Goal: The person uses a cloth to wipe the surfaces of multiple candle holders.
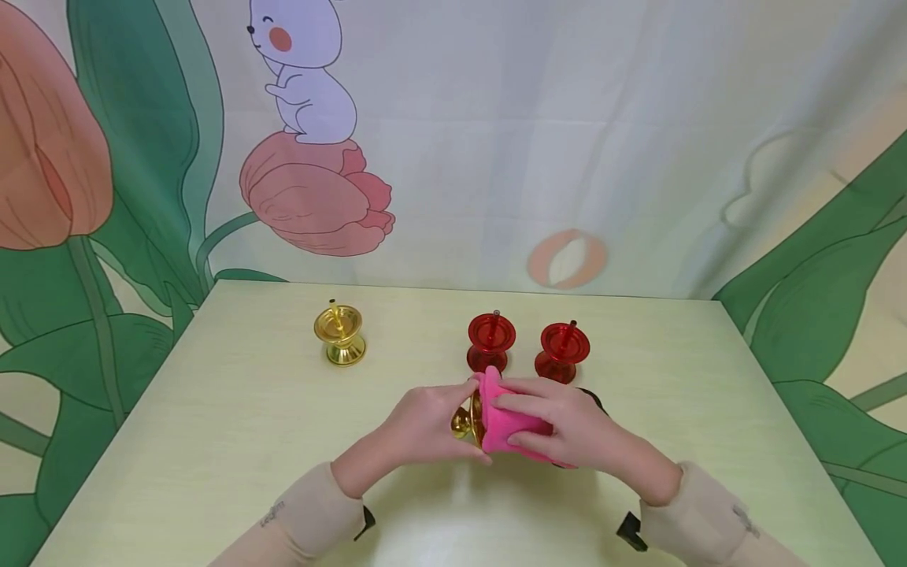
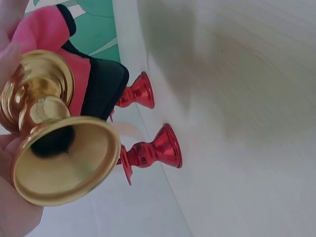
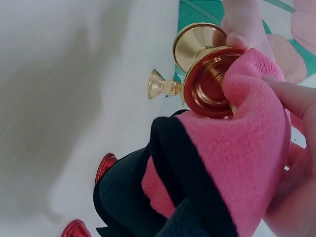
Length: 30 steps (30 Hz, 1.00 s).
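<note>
My left hand (image 1: 428, 425) grips a gold candle holder (image 2: 74, 170) around its dish, tipped on its side above the table. In the left wrist view its hollow flared base faces the camera. A pink cloth (image 3: 237, 138) with black edging and a dark reverse side is in my right hand (image 1: 577, 425), which pinches it against the dish of the holder. The right wrist view shows the inside of the dish and the cloth bunched over part of it, around the central stem. Part of the dish is hidden by the cloth.
Two red candle holders (image 1: 491, 335) (image 1: 564, 344) stand upright just beyond my hands. Another gold candle holder (image 1: 340, 335) stands at the back left of the pale table (image 1: 234, 409). Behind the table hangs a printed curtain (image 1: 482, 142).
</note>
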Each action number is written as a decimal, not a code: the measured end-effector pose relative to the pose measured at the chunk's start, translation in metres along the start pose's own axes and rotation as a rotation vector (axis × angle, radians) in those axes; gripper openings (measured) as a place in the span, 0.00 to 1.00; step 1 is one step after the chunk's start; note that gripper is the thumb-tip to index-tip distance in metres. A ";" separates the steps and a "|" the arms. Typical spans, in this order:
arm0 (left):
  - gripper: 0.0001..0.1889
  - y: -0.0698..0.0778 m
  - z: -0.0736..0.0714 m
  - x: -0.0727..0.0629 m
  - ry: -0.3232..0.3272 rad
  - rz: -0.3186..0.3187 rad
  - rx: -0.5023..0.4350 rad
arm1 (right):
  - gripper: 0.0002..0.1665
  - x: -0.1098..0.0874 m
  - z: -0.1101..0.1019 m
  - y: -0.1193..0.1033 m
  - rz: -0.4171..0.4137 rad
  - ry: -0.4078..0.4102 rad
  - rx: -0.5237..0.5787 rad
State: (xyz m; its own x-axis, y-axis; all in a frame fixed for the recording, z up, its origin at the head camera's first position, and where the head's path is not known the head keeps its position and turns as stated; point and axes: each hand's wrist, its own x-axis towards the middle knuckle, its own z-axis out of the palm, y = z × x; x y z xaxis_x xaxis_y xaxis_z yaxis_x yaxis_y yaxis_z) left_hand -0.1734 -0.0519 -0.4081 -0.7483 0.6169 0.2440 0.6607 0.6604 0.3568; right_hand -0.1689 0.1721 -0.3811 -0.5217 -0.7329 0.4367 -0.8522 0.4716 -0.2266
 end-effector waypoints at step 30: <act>0.41 0.003 0.014 0.000 0.323 0.346 0.306 | 0.18 0.005 0.021 -0.008 0.185 -0.131 -0.079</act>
State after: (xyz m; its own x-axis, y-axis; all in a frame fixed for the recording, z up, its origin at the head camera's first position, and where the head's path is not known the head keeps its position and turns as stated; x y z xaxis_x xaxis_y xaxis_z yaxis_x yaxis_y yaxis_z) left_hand -0.1705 -0.0442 -0.4196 -0.4334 0.6888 0.5811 0.8217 0.5669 -0.0592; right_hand -0.1656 0.1542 -0.3949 -0.6739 -0.6853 0.2761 -0.7385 0.6368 -0.2217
